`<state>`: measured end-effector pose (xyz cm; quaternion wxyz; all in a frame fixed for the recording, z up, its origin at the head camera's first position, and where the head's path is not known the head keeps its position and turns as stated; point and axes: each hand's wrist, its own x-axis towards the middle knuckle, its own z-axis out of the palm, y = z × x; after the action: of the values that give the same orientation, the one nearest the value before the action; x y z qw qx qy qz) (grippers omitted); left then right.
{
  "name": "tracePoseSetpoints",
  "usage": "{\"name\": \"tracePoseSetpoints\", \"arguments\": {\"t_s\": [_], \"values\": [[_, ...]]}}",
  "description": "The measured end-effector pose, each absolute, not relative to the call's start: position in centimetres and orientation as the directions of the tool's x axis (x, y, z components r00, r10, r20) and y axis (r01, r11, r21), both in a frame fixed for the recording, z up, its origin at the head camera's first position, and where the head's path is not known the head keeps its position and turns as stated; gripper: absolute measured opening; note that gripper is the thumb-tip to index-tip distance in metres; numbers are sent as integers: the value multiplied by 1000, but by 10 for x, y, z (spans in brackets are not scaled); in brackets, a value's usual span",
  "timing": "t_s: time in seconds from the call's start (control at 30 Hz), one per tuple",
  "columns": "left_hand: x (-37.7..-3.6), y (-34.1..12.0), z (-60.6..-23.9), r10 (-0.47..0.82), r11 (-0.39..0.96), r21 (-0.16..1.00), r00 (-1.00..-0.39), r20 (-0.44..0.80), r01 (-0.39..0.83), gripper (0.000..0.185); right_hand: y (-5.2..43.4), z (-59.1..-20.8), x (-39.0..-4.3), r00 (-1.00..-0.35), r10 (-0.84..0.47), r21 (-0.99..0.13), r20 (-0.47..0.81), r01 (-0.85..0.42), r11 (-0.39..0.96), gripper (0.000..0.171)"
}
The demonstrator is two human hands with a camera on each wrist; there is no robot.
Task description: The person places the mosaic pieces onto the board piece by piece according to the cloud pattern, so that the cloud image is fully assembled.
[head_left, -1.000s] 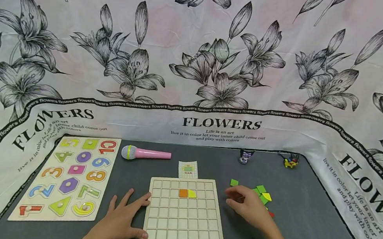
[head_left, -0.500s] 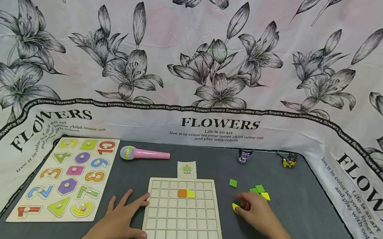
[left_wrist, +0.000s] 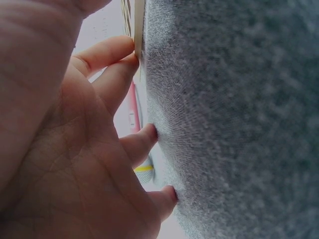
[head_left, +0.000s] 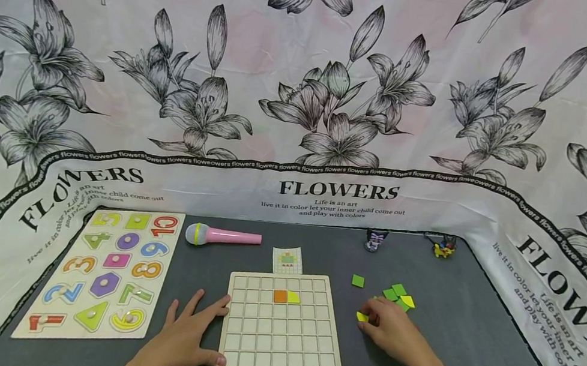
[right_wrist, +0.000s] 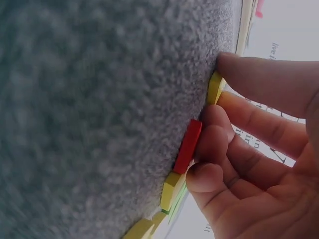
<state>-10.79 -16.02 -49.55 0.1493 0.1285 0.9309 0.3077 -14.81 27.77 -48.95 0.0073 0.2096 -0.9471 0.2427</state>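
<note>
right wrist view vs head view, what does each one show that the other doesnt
Only the right wrist view shows a red tile lying under the curled fingers, hidden from the head camera.

Only the head view shows the grid board with an orange tile in it, the number puzzle, the pink microphone and the left hand resting flat at the board's edge.

Both show the right hand on the grey mat, pinching a yellow tile that still lies on the mat, with more loose tiles beside it.
</note>
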Motion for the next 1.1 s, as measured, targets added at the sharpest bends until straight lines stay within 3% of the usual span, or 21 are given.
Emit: {"name": "tracePoseSetpoints", "arguments": {"t_s": [0.17, 0.4, 0.9, 1.1], "values": [[-109, -161, -495, 331, 775, 615, -922, -198, 146, 114, 276, -486, -151, -920, -370, -470, 131, -386, 794, 6], [-109, -162, -496, 332, 775, 615, -922, -199, 146, 114, 275, -479, -155, -932, -331, -520, 148, -358, 775, 10], [-109, -161, -499, 342, 762, 630, -920, -191, 152, 108, 252, -475, -161, -899, -409, -683, 155, -397, 614, 6], [-108, -161, -496, 337, 763, 630, -921, -195, 145, 108, 238, -476, -164, -875, -439, -691, 204, -446, 569, 8]]}}
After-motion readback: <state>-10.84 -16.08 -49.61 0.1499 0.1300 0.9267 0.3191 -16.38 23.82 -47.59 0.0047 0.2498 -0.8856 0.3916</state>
